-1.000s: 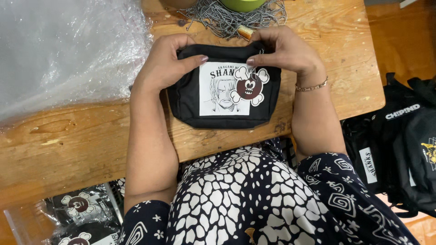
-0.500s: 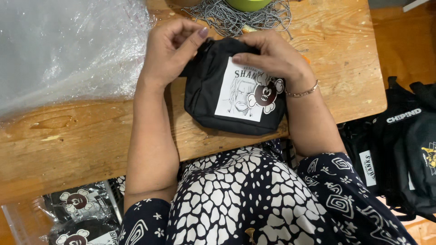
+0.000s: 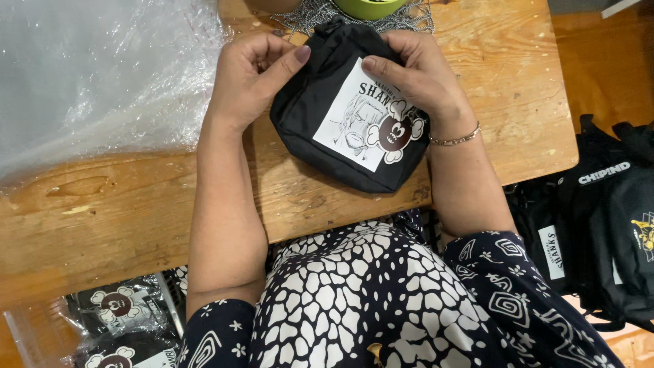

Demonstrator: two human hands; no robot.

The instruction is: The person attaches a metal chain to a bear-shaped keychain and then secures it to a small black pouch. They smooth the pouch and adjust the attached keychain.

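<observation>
We have the black pouch (image 3: 340, 119) with its white printed panel tilted on the wooden table (image 3: 122, 204), just in front of the green bowl (image 3: 371, 7), and we'd judge it best to keep the top edge pinched firmly so the fabric stays taut. Our left hand (image 3: 252, 78) is closed on the upper left corner, thumb pressed over the fabric, while our right hand (image 3: 419, 78) curls over the top right, fingers gripping the panel's edge, wrists bent inward
</observation>
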